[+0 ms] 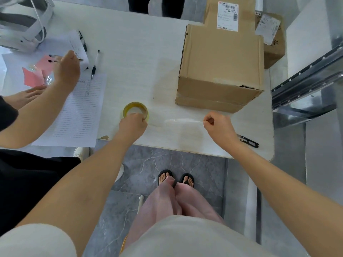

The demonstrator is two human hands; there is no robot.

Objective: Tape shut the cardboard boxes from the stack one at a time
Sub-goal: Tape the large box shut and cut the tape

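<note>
Clear tape (182,121), left hand (132,125) holding roll (135,108), right hand (218,125) pinching end

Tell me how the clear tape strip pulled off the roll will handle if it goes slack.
The strip looks thin and see-through, so it is probably floppy and very light. It lies straight only because the left hand on the tape roll and the right hand hold it taut. Slack, it would likely curl and stick to itself or the table.
</note>
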